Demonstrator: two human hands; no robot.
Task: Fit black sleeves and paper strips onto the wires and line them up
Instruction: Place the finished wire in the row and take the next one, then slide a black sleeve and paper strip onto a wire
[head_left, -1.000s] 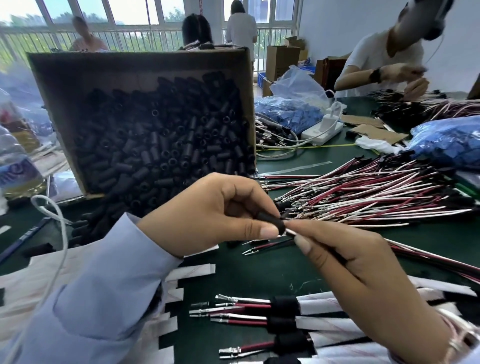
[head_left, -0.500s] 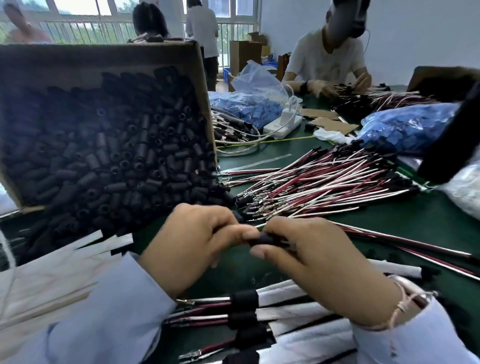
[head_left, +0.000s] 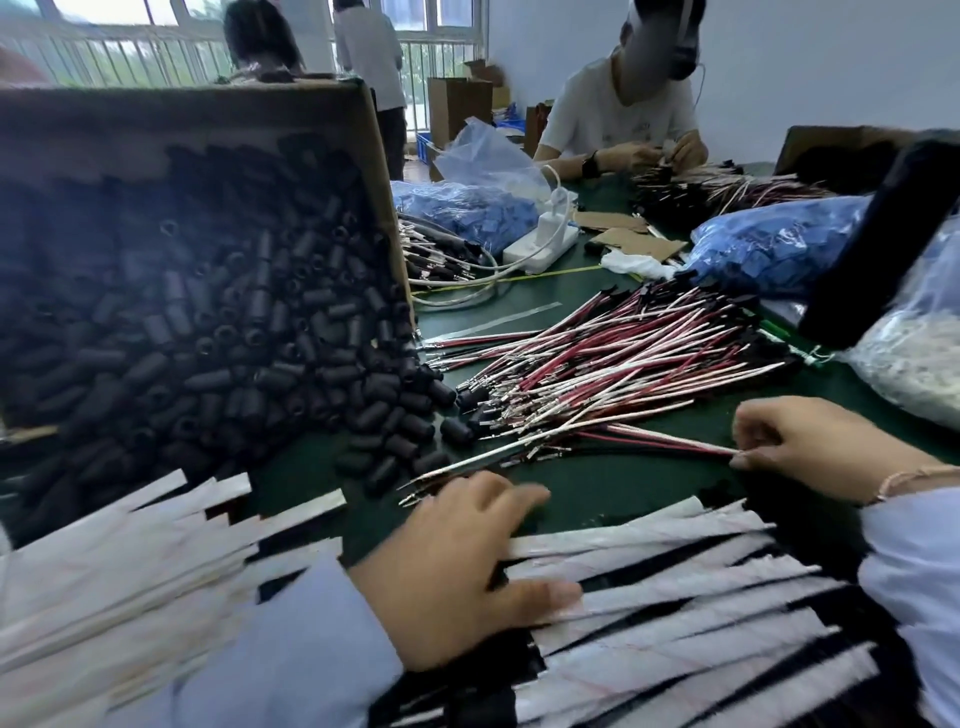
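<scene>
Paper-wrapped wires (head_left: 675, 582) low on green surface (head_left: 597, 488), under relaxed, spread left hand (head_left: 462, 566). Pinched in right hand (head_left: 810, 447): one red-and-white wire (head_left: 654, 441), beside loose wire pile (head_left: 623, 358). Black sleeves (head_left: 234, 338) spilling from tilted cardboard box (head_left: 197, 114), left; paper strips (head_left: 130, 545) below.

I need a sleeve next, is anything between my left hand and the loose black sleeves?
Only the tips of the wires the right hand pinches, just ahead of the left hand; the nearest black sleeves lie beyond them.
</scene>
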